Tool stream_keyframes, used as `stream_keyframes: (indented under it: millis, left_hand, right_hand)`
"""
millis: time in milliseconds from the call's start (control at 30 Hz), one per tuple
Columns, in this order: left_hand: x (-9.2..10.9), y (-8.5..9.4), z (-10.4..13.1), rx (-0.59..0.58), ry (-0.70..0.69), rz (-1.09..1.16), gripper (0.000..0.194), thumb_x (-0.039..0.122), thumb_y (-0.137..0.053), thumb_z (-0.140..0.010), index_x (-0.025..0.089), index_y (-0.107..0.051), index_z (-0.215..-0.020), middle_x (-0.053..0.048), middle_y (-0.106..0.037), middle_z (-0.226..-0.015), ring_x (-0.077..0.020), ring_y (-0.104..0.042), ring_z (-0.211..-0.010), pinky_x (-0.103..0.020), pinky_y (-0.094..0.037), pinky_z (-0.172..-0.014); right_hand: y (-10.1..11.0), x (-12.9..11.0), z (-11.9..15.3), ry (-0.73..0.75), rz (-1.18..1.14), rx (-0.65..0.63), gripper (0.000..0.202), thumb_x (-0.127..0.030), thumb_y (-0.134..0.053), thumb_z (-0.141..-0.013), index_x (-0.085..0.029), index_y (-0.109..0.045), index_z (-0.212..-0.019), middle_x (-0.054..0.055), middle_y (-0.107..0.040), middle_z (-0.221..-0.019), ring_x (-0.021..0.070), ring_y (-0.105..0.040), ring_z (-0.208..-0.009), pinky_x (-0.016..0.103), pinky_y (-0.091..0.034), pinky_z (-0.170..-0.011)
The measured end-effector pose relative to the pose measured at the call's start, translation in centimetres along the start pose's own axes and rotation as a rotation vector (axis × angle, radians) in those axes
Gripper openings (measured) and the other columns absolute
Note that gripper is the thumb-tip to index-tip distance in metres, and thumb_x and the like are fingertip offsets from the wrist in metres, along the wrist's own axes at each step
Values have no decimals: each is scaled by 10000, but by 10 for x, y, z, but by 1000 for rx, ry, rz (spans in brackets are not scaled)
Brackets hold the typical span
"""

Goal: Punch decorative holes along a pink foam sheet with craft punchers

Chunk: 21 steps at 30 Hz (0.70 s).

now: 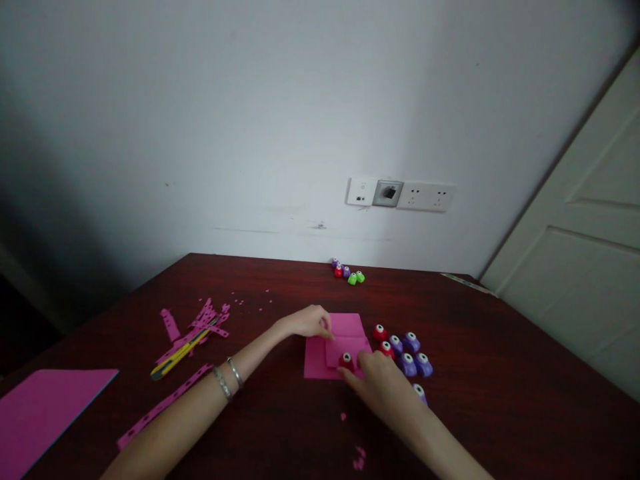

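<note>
A folded sheet of pink paper (345,325) lies on the table before me, with a smaller pink flap over its lower part. My left hand (313,321) pinches the flap at its left side. At the flap's front edge sits a red craft punch (346,361) with a white and black top. My right hand (376,377) closes around that punch from the right, thumb in front; its other fingers are partly hidden. Just right of the paper stand more red punches (380,333) and several purple punches (411,342), one partly behind my right wrist.
A yellow utility knife (183,353) lies among punched pink scraps (171,325) at the left. A long punched strip (165,405) is partly under my left forearm. Pink sheets (47,417) lie at the near left. More punches (347,272) stand by the wall, below sockets (427,196).
</note>
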State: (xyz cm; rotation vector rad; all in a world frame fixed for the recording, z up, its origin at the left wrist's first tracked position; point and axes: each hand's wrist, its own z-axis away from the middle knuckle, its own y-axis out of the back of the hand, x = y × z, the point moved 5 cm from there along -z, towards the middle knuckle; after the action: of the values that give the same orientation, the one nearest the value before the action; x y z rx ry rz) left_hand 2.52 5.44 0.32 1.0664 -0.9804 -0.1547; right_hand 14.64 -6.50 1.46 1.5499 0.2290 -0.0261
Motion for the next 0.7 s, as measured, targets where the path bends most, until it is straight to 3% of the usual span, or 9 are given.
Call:
stream_keyframes:
  millis: [300, 467, 700]
  left_hand:
    - [2, -5, -1, -39, 48, 45, 229, 369, -689, -642, 146, -670, -692, 20, -602, -590, -93, -514, -561, -189, -365, -573]
    - [-7, -9, -6, -21, 66, 129, 149, 271, -652, -647, 130, -681, -685, 10, -613, -602, -95, -516, -570, -186, -355, -546]
    - [-13, 2, -1, -19, 144, 348, 277, 380, -662, -642, 119, -666, -733, 32, -529, -531, -54, -399, -438, -179, -282, -413]
  right_hand:
    - [-9, -12, 0, -18, 26, -15, 277, -316, -448, -861, -114, -636, -868, 145, -686, -834, 281, -658, -782, 333, -471, -638]
    - [-14, -10, 0, -40, -2, 1, 284, -311, -414, -868, -122, -627, -861, 140, -693, -812, 287, -666, -754, 336, -469, -626]
    - [-9, -8, 5, -22, -61, 24, 240, -282, -406, -869, -131, -592, -875, 139, -691, -775, 275, -667, -745, 299, -433, -611]
